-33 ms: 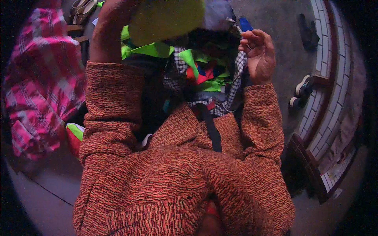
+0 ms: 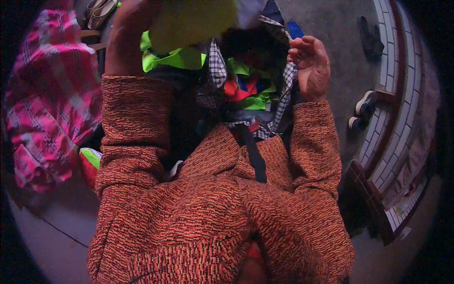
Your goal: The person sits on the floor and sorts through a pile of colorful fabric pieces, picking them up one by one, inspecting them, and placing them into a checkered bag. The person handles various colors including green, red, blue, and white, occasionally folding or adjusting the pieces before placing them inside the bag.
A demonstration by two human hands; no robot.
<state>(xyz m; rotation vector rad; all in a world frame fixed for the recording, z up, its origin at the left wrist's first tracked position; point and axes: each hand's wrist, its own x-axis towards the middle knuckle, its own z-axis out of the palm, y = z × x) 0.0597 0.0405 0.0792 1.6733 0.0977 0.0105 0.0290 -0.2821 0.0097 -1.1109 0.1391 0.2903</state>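
A black-and-white checked cloth bag (image 2: 286, 87) gapes between my legs. Inside lie bright green scraps (image 2: 255, 102) and a red scrap (image 2: 235, 91). My right hand (image 2: 311, 66) is closed on the bag's rim at its right side, fingers curled and thumb side up. My left hand (image 2: 135, 21) is raised at the upper left, and its fingers are hidden or cut off by the top edge. Close to it hangs a blurred yellow-green sheet-like piece (image 2: 191, 23), with a bright green strip (image 2: 182, 59) below. I cannot make out how the left hand grips these.
Pink plaid cloth (image 2: 54, 104) drapes at the left, with a pair of shoes (image 2: 100, 16) beyond it. On the right, dark shoes (image 2: 364, 106) stand by a white-tiled step (image 2: 384, 113). A small blue piece (image 2: 295, 30) lies beyond my right hand.
The yellow-green piece and the green strip have shifted left with my left hand, away from the bag's mouth. The bag's left rim shows more. My right hand stays in place.
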